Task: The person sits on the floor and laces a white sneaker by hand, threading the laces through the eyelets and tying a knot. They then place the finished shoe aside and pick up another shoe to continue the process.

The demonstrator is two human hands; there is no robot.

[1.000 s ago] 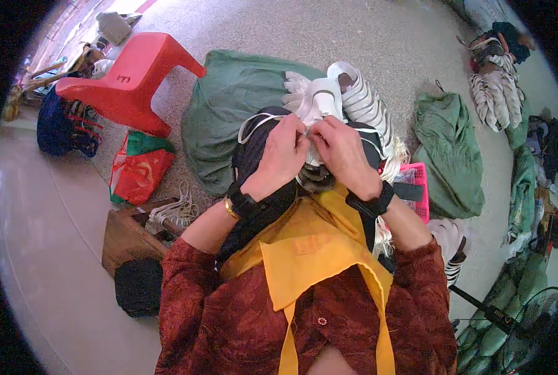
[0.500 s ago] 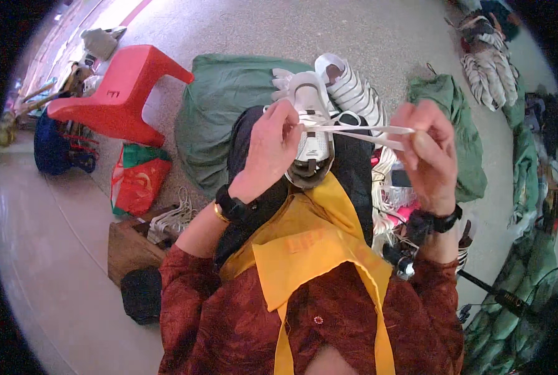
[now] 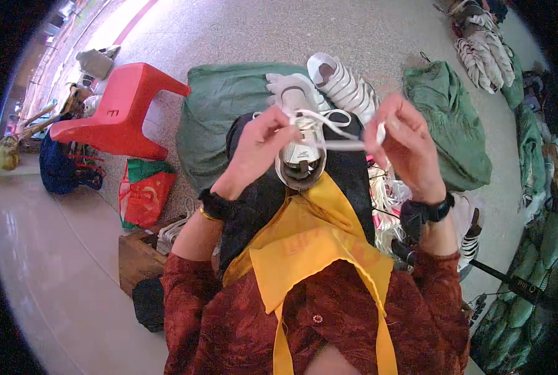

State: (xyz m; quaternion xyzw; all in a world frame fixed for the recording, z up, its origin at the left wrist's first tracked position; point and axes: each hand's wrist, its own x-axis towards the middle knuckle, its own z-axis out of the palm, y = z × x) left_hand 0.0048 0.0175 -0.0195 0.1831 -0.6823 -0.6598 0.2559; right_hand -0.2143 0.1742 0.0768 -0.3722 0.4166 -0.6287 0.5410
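A white shoe [image 3: 301,152] lies on my lap, its opening toward me. White shoelace [image 3: 338,145] runs from the shoe across to my right hand [image 3: 408,142], with a loose loop standing up above the tongue. The fingers of my right hand are closed on the lace. My left hand [image 3: 261,147] is pinched at the left side of the shoe, on lace near its eyelets. Below the shoe, a yellow apron [image 3: 310,250] covers my front.
Stacked white shoe parts [image 3: 343,81] rest ahead on green cloth [image 3: 219,119]. A red chair [image 3: 119,115], a red-green bag [image 3: 146,192] and a wooden box [image 3: 138,256] stand left. Bundled white laces [image 3: 385,200] lie by my right leg. Green sacks [image 3: 448,125] are at right.
The lace held taut between my hands has slackened into a loop over the shoe. My right hand has shifted slightly left and toward me; my left hand has moved slightly left.
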